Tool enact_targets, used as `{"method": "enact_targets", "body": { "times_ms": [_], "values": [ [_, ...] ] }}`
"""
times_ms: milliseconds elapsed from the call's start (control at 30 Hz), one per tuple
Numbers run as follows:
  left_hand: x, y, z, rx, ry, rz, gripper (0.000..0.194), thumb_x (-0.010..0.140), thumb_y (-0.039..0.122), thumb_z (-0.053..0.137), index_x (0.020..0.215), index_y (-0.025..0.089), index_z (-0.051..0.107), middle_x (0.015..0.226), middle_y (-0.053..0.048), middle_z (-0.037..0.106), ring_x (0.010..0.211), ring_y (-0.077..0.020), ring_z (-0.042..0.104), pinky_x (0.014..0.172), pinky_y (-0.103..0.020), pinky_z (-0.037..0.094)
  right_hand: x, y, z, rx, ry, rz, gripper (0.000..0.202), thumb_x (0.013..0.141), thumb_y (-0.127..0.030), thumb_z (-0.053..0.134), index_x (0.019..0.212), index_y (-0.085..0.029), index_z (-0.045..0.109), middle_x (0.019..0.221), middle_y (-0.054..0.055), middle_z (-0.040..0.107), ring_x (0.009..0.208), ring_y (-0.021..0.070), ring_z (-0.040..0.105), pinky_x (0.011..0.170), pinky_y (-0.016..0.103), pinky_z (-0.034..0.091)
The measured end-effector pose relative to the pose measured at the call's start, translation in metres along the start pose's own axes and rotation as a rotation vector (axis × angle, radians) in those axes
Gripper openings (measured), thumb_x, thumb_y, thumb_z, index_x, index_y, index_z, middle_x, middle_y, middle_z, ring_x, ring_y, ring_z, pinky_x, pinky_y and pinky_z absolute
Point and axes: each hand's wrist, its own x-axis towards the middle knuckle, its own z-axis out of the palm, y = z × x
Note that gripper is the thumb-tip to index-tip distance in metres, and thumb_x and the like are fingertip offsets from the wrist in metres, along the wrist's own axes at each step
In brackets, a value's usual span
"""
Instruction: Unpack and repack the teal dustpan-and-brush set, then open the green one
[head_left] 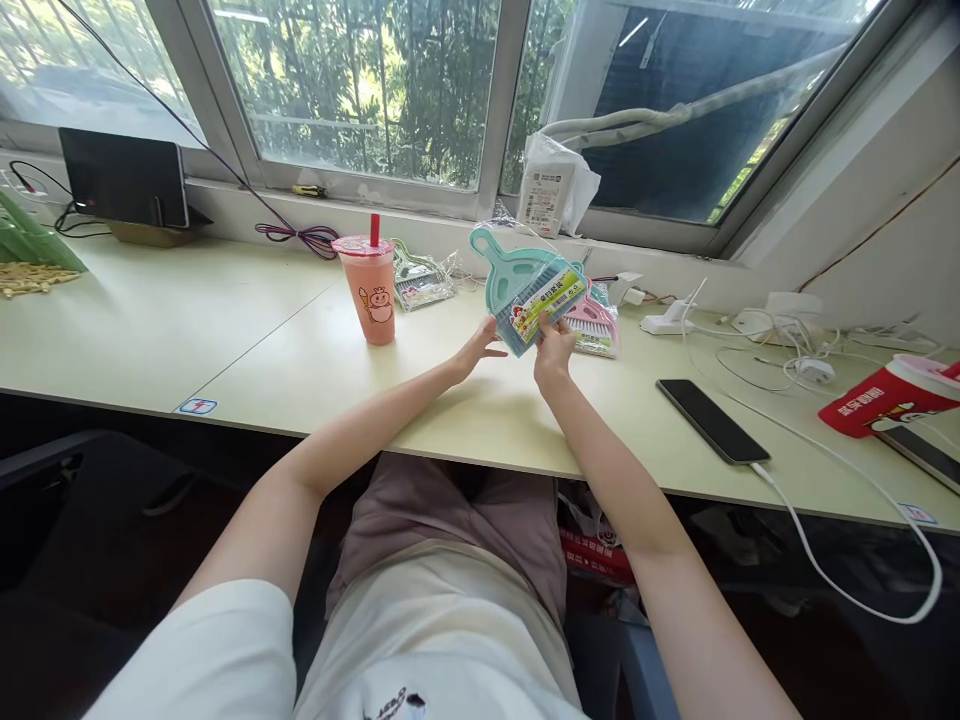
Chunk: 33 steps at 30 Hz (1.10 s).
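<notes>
Teal dustpan set (525,290) is gripped by the right hand (553,352), left hand (480,352) open-fingered against its edge above the bench (247,340); a steadier two-handed hold seems advisable.

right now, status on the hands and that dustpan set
Right hand grips teal dustpan set, held above desk. Left hand open at its edge. Pink set lies behind.

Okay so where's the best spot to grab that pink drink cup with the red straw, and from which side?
Take the pink plastic drink cup around its middle, coming in from its right side with the left hand, which is nearest. It stands upright and tapers downward, so a side wrap should hold; the sealed top and red straw probably make a grasp from above awkward.
</notes>
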Motion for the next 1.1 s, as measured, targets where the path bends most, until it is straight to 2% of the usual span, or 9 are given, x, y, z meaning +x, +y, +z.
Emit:
{"method": "enact_targets", "body": {
  "times_ms": [167, 267, 367, 467, 600, 700, 867, 967, 1100],
  "values": [
    [0.0, 0.02, -0.007, -0.099, 0.131, 0.07, 0.056, 0.104, 0.066, 0.036, 0.138, 0.03, 0.061, 0.137, -0.008, 0.071, 0.137, -0.0286, 0.06, 0.103, -0.046, 0.056, -0.003, -0.001, 0.001, 0.008, -0.05, 0.026, 0.029, 0.084, -0.028, 0.07, 0.112, -0.02, 0.072, 0.125, 0.009, 0.076, 0.115, 0.021, 0.072, 0.09, 0.033, 0.064],
    [-0.002, 0.031, -0.014, -0.063, 0.18, 0.122, 0.05, 0.103, 0.061, 0.044, 0.139, 0.03, 0.06, 0.138, -0.006, 0.07, 0.136, -0.0267, 0.062, 0.106, -0.045, 0.055, -0.002, -0.002, 0.002, -0.028, -0.087, 0.063, 0.027, 0.084, -0.027, 0.071, 0.111, -0.021, 0.072, 0.12, 0.007, 0.078, 0.114, 0.0213, 0.073, 0.088, 0.033, 0.064],
    [-0.003, 0.034, -0.018, -0.113, 0.129, 0.137, 0.048, 0.096, 0.056, 0.059, 0.133, 0.025, 0.065, 0.133, -0.007, 0.073, 0.133, -0.0279, 0.064, 0.11, -0.044, 0.054, 0.0, -0.002, 0.001, -0.021, -0.155, 0.087, 0.025, 0.081, -0.027, 0.076, 0.105, -0.02, 0.074, 0.114, 0.007, 0.079, 0.113, 0.023, 0.073, 0.09, 0.035, 0.064],
    [-0.003, 0.029, -0.018, -0.197, 0.062, 0.069, 0.043, 0.09, 0.045, 0.07, 0.123, 0.018, 0.069, 0.124, -0.009, 0.077, 0.129, -0.0308, 0.067, 0.113, -0.047, 0.053, 0.0, -0.001, 0.001, -0.024, -0.205, 0.082, 0.03, 0.076, -0.032, 0.083, 0.102, -0.02, 0.074, 0.111, 0.008, 0.079, 0.113, 0.0252, 0.073, 0.093, 0.039, 0.063],
    [-0.003, 0.02, -0.018, -0.227, 0.019, -0.052, 0.035, 0.084, 0.035, 0.076, 0.114, 0.016, 0.072, 0.12, -0.011, 0.079, 0.123, -0.031, 0.071, 0.114, -0.049, 0.053, 0.0, 0.001, -0.001, -0.004, -0.177, 0.068, 0.031, 0.077, -0.032, 0.082, 0.105, -0.02, 0.074, 0.111, 0.008, 0.079, 0.111, 0.024, 0.074, 0.091, 0.037, 0.062],
    [-0.003, 0.016, -0.02, -0.212, -0.017, -0.122, 0.032, 0.085, 0.036, 0.076, 0.11, 0.016, 0.073, 0.118, -0.012, 0.079, 0.122, -0.0297, 0.072, 0.114, -0.049, 0.052, 0.0, 0.001, -0.001, -0.008, -0.141, 0.051, 0.032, 0.081, -0.031, 0.078, 0.11, -0.019, 0.074, 0.114, 0.008, 0.079, 0.11, 0.0222, 0.074, 0.088, 0.034, 0.062],
    [-0.005, 0.009, -0.01, -0.191, -0.088, -0.124, 0.046, 0.084, 0.052, 0.076, 0.116, 0.02, 0.071, 0.125, -0.013, 0.077, 0.127, -0.0307, 0.069, 0.114, -0.051, 0.05, -0.003, 0.002, 0.002, -0.004, -0.079, 0.015, 0.029, 0.086, -0.029, 0.07, 0.113, -0.02, 0.072, 0.118, 0.007, 0.078, 0.11, 0.0193, 0.073, 0.087, 0.03, 0.061],
    [-0.008, 0.003, 0.001, -0.21, 0.008, -0.001, 0.06, 0.078, 0.057, 0.082, 0.123, 0.022, 0.063, 0.132, -0.012, 0.073, 0.134, -0.0302, 0.064, 0.115, -0.049, 0.05, -0.007, 0.007, 0.006, 0.001, -0.016, 0.018, 0.026, 0.087, -0.024, 0.065, 0.112, -0.02, 0.07, 0.118, 0.007, 0.078, 0.108, 0.0177, 0.073, 0.089, 0.029, 0.06],
    [-0.01, -0.005, 0.006, -0.118, 0.175, 0.126, 0.081, 0.059, 0.045, 0.097, 0.124, 0.024, 0.053, 0.133, -0.01, 0.071, 0.134, -0.0302, 0.063, 0.113, -0.044, 0.052, -0.012, 0.014, 0.011, -0.002, 0.017, 0.046, 0.02, 0.086, -0.023, 0.064, 0.106, -0.021, 0.067, 0.115, 0.007, 0.077, 0.105, 0.0162, 0.073, 0.09, 0.028, 0.06]
  ]
}}
